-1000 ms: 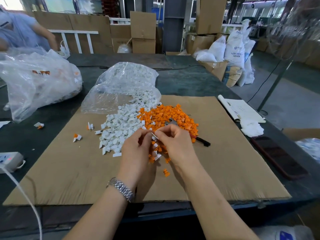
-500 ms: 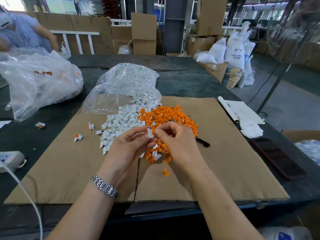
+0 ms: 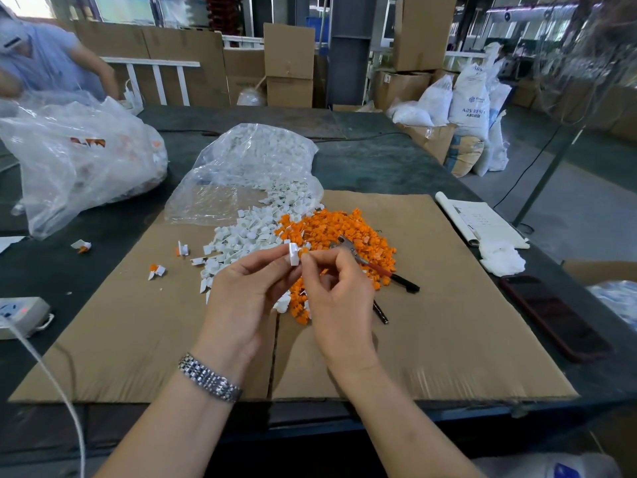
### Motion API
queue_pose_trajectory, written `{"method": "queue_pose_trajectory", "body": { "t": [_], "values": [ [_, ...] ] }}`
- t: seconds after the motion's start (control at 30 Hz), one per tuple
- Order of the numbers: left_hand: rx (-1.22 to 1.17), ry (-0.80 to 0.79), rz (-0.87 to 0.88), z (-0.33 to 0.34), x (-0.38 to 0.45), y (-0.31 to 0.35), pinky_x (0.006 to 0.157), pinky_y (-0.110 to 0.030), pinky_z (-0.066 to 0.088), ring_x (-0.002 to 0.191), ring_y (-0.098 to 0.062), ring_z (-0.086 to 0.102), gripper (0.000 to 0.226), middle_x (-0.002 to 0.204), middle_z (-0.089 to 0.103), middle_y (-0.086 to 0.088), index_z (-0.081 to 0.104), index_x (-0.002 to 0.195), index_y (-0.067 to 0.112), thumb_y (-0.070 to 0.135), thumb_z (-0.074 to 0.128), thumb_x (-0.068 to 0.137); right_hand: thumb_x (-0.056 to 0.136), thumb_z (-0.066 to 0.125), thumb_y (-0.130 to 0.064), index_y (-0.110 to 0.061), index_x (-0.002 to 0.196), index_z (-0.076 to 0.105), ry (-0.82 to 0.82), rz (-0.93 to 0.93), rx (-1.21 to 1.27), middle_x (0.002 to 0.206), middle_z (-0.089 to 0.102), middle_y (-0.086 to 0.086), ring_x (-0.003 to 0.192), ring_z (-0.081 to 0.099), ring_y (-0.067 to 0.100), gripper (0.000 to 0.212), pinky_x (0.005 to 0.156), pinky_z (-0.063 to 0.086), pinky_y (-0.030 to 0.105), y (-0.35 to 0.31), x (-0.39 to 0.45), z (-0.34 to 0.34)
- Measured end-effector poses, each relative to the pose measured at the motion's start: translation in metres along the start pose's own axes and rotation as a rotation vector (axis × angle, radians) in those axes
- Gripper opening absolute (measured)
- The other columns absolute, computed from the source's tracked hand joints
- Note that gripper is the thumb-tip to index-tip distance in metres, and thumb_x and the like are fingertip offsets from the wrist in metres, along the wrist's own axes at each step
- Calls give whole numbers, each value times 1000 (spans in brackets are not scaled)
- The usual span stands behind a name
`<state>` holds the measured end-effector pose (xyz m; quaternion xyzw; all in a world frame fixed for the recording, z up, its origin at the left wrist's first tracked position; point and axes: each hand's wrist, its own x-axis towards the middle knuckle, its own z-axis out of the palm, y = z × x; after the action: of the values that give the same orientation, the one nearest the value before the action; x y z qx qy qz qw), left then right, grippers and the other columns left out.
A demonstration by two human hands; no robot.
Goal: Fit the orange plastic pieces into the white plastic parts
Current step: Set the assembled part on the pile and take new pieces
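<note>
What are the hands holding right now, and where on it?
Left hand pinches a white part by its lower end; right hand pinches an orange piece at its fingertips, against the part.

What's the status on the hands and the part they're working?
Left hand pinches white part. Right hand pinches orange piece against it, not visibly seated. Pliers lie on orange pile, nothing blocking.

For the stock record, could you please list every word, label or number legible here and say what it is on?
"ABS RESIN": white sack beside the table; the small line beneath is blurred.
Orange print on the clear bag: unreadable.
Writing on the paper sheet: too small to read.
Faint mark on the cardboard sheet: too small to read.
</note>
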<state>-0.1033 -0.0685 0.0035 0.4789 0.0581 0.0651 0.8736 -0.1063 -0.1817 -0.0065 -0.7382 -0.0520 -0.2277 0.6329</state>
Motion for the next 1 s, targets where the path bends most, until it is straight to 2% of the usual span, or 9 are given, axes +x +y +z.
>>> {"method": "queue_pose_trajectory", "body": {
  "t": [0.17, 0.23, 0.3, 0.37, 0.43, 0.53, 0.63, 0.77, 1.0],
  "values": [
    [19, 17, 0, 6, -6, -1, 77, -23, 59, 88, -25, 77, 11, 96, 78, -19, 82, 90, 6, 3, 75, 82, 93, 68, -29, -28, 84, 62, 79, -16, -31, 75, 62, -10, 58, 43, 9, 10, 57, 40, 27, 2, -3, 6],
    [45, 2, 5, 6, -8, 2, 77, -23, 59, 87, -23, 77, 12, 90, 78, -14, 83, 86, 11, 4, 73, 87, 91, 68, -28, -29, 83, 62, 83, -14, -68, 75, 63, -13, 56, 44, 8, 11, 55, 37, 20, 1, 0, 5],
    [58, -33, 6, 6, -9, 6, 78, -25, 60, 86, -23, 77, 7, 90, 79, -14, 83, 83, 13, 13, 78, 79, 91, 69, -27, -29, 83, 62, 59, -15, -88, 75, 63, -20, 56, 47, 6, 11, 54, 37, 17, -1, 3, 2],
    [69, -12, -14, 5, -7, 8, 81, -28, 61, 88, -26, 77, 14, 95, 78, -19, 83, 83, 10, 16, 81, 70, 91, 70, -27, -28, 87, 66, -19, 4, -73, 68, 60, -22, 54, 45, 6, 6, 54, 36, 18, -2, 4, -3],
    [31, 23, -72, 3, -3, 12, 80, -28, 61, 91, -30, 76, 17, 98, 76, -23, 80, 86, 2, 11, 80, 71, 91, 71, -25, -28, 95, 69, -131, 24, -43, 65, 58, -23, 53, 42, 6, 5, 54, 36, 20, -2, 5, -11],
    [-8, -6, -139, 0, -1, 18, 74, -25, 61, 85, -25, 77, 12, 92, 77, -20, 80, 81, 0, 6, 79, 70, 91, 72, -19, -31, 112, 68, -259, -13, -38, 85, 62, -16, 59, 42, 6, 25, 58, 41, 18, -7, 11, -26],
    [8, -31, -171, 0, -3, 20, 71, -25, 61, 80, -22, 76, 9, 87, 77, -16, 81, 75, 3, 7, 80, 67, 91, 72, -13, -29, 125, 67, -351, -66, -53, 94, 60, -8, 68, 48, 17, 38, 66, 45, 16, -13, 20, -36],
    [39, -46, -202, 1, -5, 21, 72, -26, 62, 85, -25, 77, 14, 96, 77, -21, 82, 81, 2, 8, 81, 69, 90, 73, -13, -18, 118, 73, -377, -166, -125, 94, 62, -10, 75, 56, 5, 28, 73, 46, 14, -18, 27, -41],
    [9, -19, -192, 1, -8, 20, 73, -26, 62, 85, -25, 77, 17, 97, 77, -21, 80, 82, -4, 5, 80, 68, 91, 72, -11, -12, 113, 74, -338, -282, -202, 94, 61, -14, 87, 60, 3, 22, 77, 47, 12, -15, 23, -40]
  ]
}}
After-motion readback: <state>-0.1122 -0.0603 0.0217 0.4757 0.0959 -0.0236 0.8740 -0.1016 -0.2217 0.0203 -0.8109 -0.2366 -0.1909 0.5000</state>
